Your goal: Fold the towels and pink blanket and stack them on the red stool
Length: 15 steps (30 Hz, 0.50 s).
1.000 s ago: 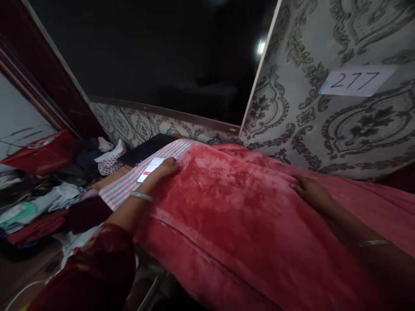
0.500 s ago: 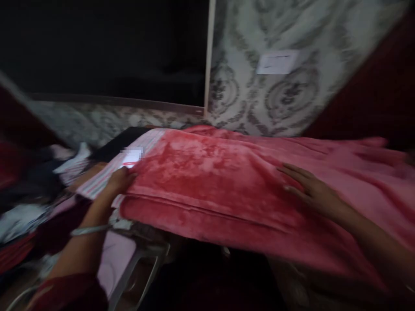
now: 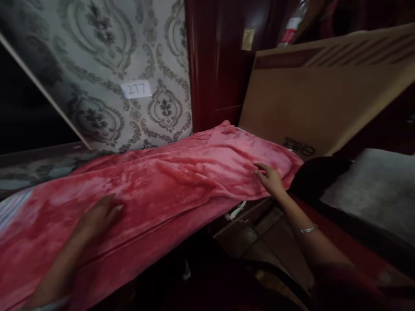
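Observation:
A long pink-red plush blanket lies folded lengthwise across the surface in front of me, its right part rumpled. At its far left end a striped piece of cloth shows. My left hand rests on the blanket's left part, palm down, thumb apart from the fingers. Over the right part is my right hand, fingers slightly bent and apart from the thumb. Its fingertips are at the plush, and I cannot tell whether they press on it. Neither hand grips a fold.
A large cardboard box panel leans at the back right, with a bottle behind it. A paper marked 277 is on the patterned wall. A dark screen stands left; a grey-white cloth lies right.
The view has swung right. My left hand has left the striped end and lies farther along the blanket. My right hand has moved toward the blanket's right end.

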{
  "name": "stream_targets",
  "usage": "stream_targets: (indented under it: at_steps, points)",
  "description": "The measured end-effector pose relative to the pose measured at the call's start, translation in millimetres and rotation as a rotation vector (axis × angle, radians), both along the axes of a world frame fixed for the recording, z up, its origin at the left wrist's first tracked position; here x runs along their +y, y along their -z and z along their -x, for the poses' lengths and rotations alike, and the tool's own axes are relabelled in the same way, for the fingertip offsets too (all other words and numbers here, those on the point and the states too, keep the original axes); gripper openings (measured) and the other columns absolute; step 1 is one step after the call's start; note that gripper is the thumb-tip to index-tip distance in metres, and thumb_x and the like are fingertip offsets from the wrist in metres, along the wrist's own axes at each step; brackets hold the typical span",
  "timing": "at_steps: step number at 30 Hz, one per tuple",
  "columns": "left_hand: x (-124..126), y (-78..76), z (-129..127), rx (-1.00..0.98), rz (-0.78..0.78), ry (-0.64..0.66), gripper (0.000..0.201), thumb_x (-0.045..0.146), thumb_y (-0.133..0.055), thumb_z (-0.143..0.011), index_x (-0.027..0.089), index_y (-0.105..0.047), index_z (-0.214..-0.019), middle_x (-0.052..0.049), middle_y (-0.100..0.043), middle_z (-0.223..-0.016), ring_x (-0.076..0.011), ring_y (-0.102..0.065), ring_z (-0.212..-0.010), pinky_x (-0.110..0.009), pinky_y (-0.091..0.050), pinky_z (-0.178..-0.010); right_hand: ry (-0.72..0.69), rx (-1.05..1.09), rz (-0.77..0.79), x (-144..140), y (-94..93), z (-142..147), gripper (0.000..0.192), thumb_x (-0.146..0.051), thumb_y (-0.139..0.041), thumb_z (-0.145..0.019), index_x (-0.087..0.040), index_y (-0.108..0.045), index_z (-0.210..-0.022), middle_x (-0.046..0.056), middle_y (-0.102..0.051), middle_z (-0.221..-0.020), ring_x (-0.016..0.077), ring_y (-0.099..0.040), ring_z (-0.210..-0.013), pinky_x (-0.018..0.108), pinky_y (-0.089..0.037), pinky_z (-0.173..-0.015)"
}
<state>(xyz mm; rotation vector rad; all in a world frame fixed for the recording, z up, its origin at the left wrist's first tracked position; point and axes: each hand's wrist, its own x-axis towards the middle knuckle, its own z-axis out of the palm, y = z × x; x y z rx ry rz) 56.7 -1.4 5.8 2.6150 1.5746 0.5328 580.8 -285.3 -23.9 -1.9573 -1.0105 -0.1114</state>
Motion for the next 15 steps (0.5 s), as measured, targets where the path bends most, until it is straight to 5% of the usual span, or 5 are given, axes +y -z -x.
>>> stream_targets:
  at_steps: [4,8,15]
  points:
    - [26.5,-11.6,-75.8,0.173,0.079,0.232,0.058,0.037,-0.041,-0.092,0.003,-0.051,-0.138,-0.021,-0.055,-0.144,-0.0322,-0.05,-0.136,-0.043,-0.036,-0.116,0.11,-0.003,0.002,1.6,-2.2,-27.3,0.042,-0.025,-0.055,-0.083,-0.015,-0.07,-0.121,0.014,-0.072,-0.119,0.0269,-0.068,-0.104,0.043,-0.056,-0.092]
    - [42.1,-3.5,-132.7,0.203,0.041,0.227,0.06,0.035,-0.037,-0.092,0.008,-0.05,-0.143,-0.02,-0.056,-0.144,-0.0337,-0.044,-0.141,-0.051,-0.033,-0.118,0.16,-0.006,0.09,25.9,-11.4,-54.1,0.044,-0.019,-0.055,-0.083,-0.014,-0.068,-0.124,0.014,-0.071,-0.121,0.0253,-0.068,-0.106,0.039,-0.055,-0.094]
    - [40.6,34.2,-141.5,0.262,-0.107,0.12,0.067,0.035,-0.023,-0.094,0.005,-0.045,-0.149,-0.022,-0.041,-0.156,-0.0359,-0.036,-0.146,-0.06,-0.028,-0.116,0.263,0.01,0.145,93.3,-37.0,-123.2,0.05,-0.013,-0.054,-0.085,-0.01,-0.063,-0.134,0.015,-0.063,-0.136,0.0237,-0.062,-0.123,0.033,-0.046,-0.107]
